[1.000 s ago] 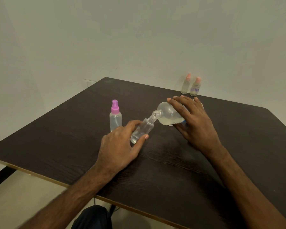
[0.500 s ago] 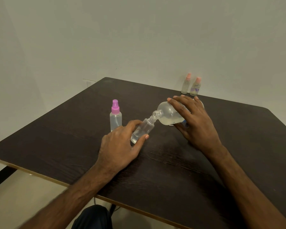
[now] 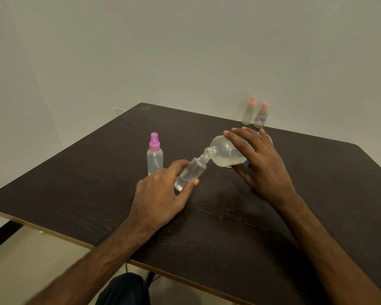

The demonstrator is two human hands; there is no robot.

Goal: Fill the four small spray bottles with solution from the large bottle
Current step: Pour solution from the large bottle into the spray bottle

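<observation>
Dark tabletop (image 3: 317,194), right corner cut off. Large bottle (image 3: 226,154) lies tipped, right grip (image 3: 262,166) wrapped round it, base hidden. Its mouth meets the neck of a tilted small bottle (image 3: 191,172), grasped by the left grip (image 3: 161,194). Purple-capped bottle (image 3: 154,158) stands just beside; two pink-capped bottles (image 3: 249,112) (image 3: 261,116) far back, blurred.

Large bottle (image 3: 226,154) tilted, mouth at uncapped small bottle (image 3: 190,172); purple-capped bottle (image 3: 154,158) upright nearby; 2 pink-capped bottles (image 3: 247,114) (image 3: 260,117) far.

Dark wood-grain table (image 3: 273,216) with a pale edge band (image 3: 53,232) along its near side, plain off-white wall (image 3: 185,51) behind, small wall plate (image 3: 119,110) by the far corner, beige floor (image 3: 31,249), black bar (image 3: 0,236) lower left, dark cloth (image 3: 123,289) at bottom edge
</observation>
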